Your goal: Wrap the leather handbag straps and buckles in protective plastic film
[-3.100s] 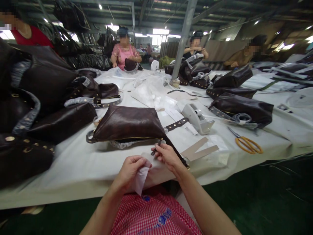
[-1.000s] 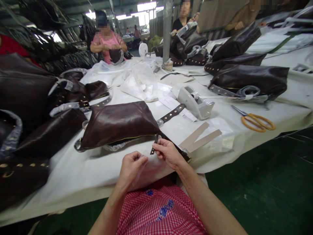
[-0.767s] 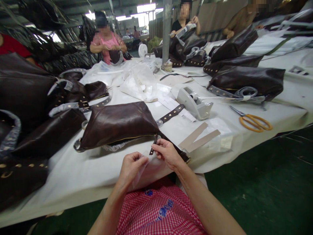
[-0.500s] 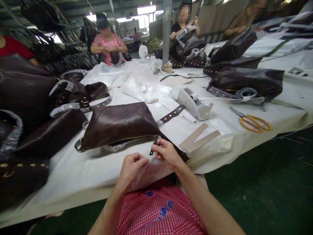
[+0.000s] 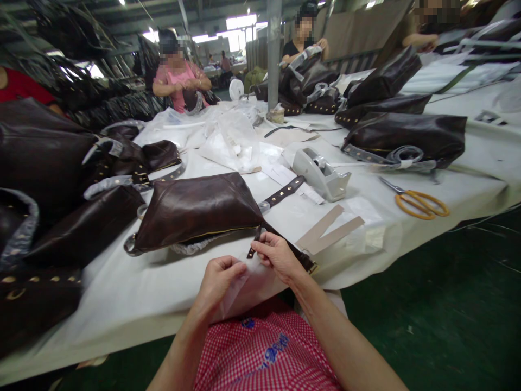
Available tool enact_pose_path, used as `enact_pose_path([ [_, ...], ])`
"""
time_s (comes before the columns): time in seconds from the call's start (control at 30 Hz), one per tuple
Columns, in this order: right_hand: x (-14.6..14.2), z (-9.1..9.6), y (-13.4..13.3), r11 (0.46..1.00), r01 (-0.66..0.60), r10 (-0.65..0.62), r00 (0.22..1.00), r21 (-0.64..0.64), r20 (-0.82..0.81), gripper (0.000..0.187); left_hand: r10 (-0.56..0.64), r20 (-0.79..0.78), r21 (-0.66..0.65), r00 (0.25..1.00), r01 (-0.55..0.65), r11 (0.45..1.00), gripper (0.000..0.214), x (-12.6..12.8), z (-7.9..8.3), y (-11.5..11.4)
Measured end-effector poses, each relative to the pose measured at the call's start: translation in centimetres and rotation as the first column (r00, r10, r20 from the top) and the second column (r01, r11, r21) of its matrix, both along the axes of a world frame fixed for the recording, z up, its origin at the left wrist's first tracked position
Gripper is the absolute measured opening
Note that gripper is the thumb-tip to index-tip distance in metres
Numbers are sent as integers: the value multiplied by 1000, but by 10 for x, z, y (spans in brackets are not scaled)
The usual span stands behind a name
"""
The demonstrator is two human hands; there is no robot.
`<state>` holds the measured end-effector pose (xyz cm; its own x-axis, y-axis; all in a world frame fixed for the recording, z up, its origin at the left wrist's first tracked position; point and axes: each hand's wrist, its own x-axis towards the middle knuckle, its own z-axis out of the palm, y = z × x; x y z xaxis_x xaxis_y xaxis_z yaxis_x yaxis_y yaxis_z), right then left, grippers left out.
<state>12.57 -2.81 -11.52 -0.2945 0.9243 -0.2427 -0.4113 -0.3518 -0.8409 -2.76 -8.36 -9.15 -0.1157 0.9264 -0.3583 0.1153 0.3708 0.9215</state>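
A dark brown leather bag (image 5: 195,209) lies flat on the white table (image 5: 130,282) in front of me, its zipper edge toward me. My right hand (image 5: 279,256) pinches the bag's dark zipper pull tab (image 5: 254,244) between thumb and fingers. My left hand (image 5: 217,279) is closed on a thin white piece of tissue or film (image 5: 236,288), held just left of the tab. A studded strap (image 5: 285,191) runs from the bag's right corner.
Left of me is a pile of brown bags (image 5: 44,179). A grey tape dispenser (image 5: 319,172), card strips (image 5: 329,228), orange-handled scissors (image 5: 421,203) and another bag (image 5: 407,136) lie to the right. Plastic sheets (image 5: 232,136) and other seated workers are across the table.
Since three seconds ago my view has shifted and both hands stay at the table edge. The white piece is now bunched closer into my left hand. The right hand keeps its pinch.
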Motion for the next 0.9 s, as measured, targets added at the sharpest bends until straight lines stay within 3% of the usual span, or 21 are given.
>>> enact_pose_path([
  [0.23, 1, -2, 2, 999, 23, -26, 997, -29, -78, 44, 105, -8, 60, 994, -104, 993, 25, -4, -1, -3],
  [0.6, 0, -1, -1, 1000, 25, -25, 998, -1, -62, 41, 73, -251, 157, 965, -34, 987, 24, 10, 6, 1],
  [0.9, -2, -4, -2, 997, 44, -44, 999, 60, 13, 37, 109, -252, 150, 962, -73, 986, 26, 3, 7, -2],
])
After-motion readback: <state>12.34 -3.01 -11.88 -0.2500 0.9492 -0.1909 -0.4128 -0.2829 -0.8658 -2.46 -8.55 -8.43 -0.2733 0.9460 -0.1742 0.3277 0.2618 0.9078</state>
